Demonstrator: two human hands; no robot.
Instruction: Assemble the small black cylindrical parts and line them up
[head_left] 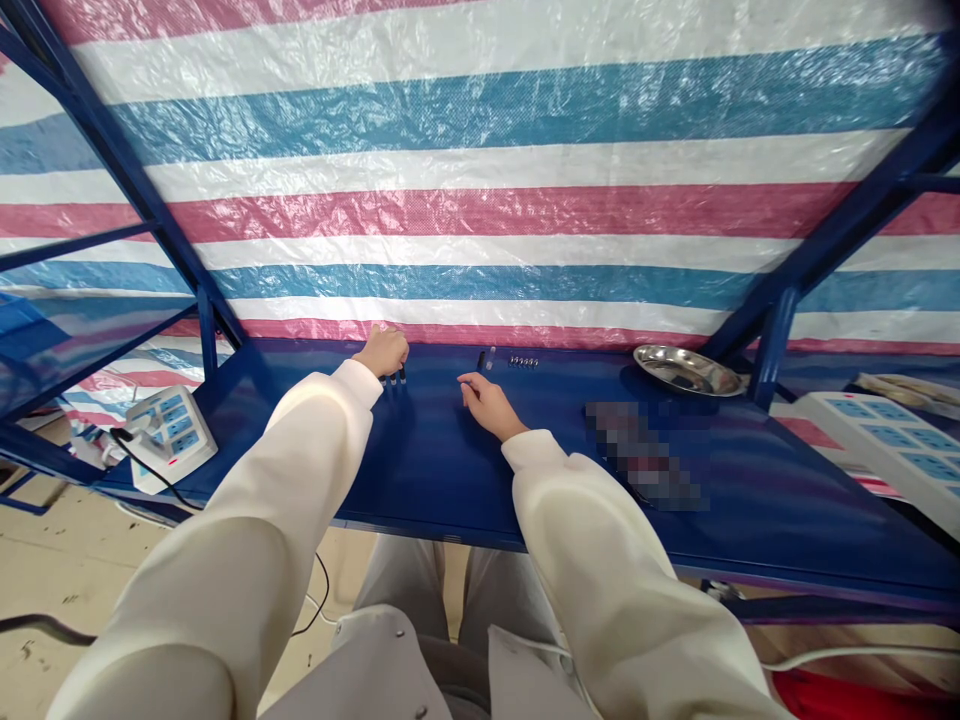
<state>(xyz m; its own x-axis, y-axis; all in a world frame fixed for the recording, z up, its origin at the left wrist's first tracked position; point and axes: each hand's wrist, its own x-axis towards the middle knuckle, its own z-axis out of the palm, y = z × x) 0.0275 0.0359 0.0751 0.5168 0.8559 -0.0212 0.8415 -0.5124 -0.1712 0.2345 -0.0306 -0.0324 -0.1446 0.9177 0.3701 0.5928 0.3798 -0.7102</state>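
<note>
Head view: an accidental knock seems the main risk, since my left hand (pixel 384 350) hangs close over the small dark pieces (pixel 403 375), and a brush of the fingers or cuff could topple or roll them. Likewise, a forward nudge from my right hand (pixel 489 402) could disturb the slim black piece (pixel 481 361) and clear piece (pixel 491 357) just beyond it, or scatter the row of small metallic pieces (pixel 523 361) ahead and to its right. My left arm stretches farther forward, wrist bent, fingers curled downward; I can't tell whether they grip anything. My right fingers bend loosely leftward, nothing visible between them, though their undersides are hidden.
</note>
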